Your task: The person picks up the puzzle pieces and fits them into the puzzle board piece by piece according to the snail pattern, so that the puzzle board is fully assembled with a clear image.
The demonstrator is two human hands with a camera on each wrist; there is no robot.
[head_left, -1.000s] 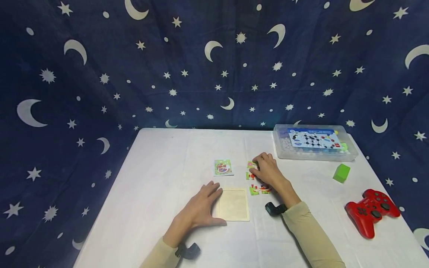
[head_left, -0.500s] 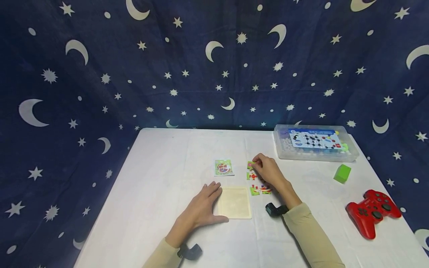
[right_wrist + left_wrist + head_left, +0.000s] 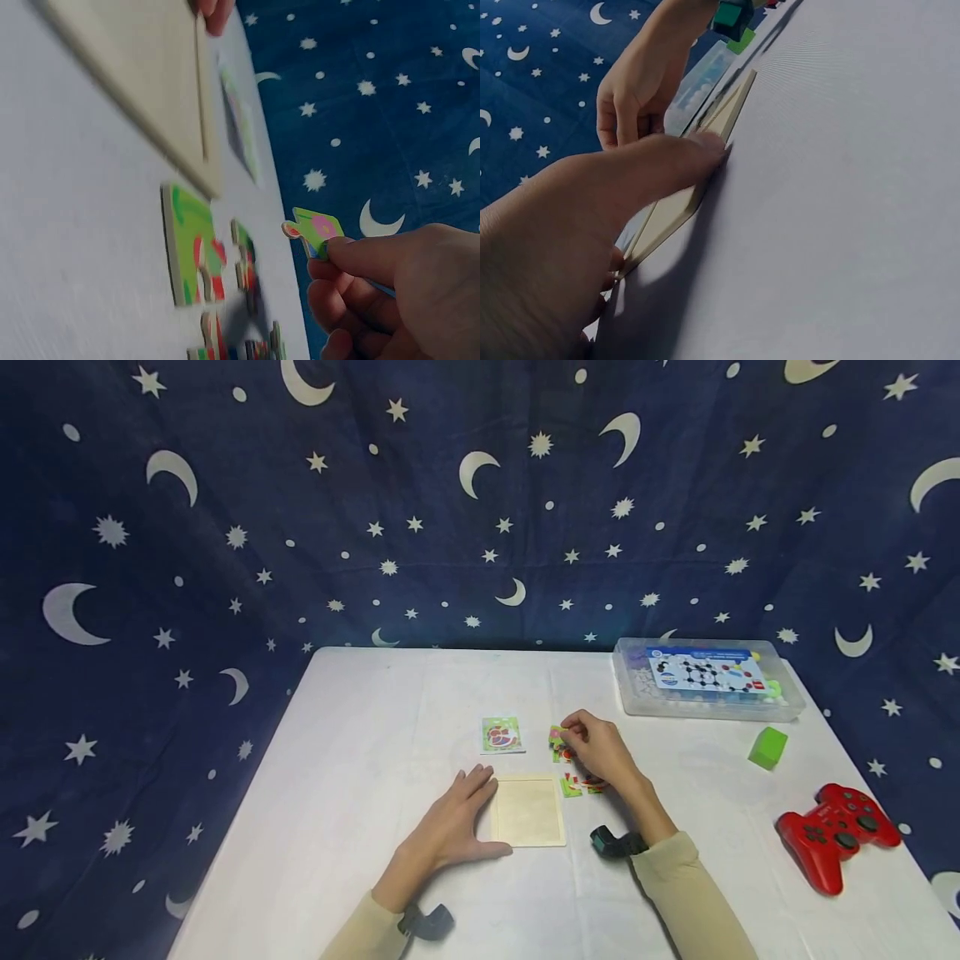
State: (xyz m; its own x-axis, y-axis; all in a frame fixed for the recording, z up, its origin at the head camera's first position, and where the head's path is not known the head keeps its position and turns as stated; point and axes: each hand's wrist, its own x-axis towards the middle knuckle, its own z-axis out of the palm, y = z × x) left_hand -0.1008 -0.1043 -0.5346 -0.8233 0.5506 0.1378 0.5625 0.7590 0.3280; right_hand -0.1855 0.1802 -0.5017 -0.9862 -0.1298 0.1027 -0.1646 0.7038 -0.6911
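My right hand (image 3: 602, 750) pinches a green jigsaw puzzle piece (image 3: 319, 226) with a pink flower, held above the table between thumb and fingertips. Below it lie more puzzle pieces (image 3: 572, 786), partly hidden by the hand; one piece (image 3: 193, 247) shows green and red in the right wrist view. To their left is a shallow wooden puzzle tray (image 3: 528, 812) with a bare inside. My left hand (image 3: 450, 822) holds the tray at its left side, thumb along the near edge and fingers at the far-left corner. Beyond the tray lies a small picture card (image 3: 502, 736) with a similar green print.
On the white table (image 3: 360, 735), a clear plastic box (image 3: 708, 681) with a blue label stands at the back right. A green block (image 3: 768, 748) sits in front of it. Nearer the right edge lies a red game controller (image 3: 836, 837). A star-and-moon curtain (image 3: 420, 485) hangs behind.
The right hand has taken hold of the flower piece among the far pieces and lifted it slightly. The wooden tray has turned a little straighter and shifted slightly right under the left hand.
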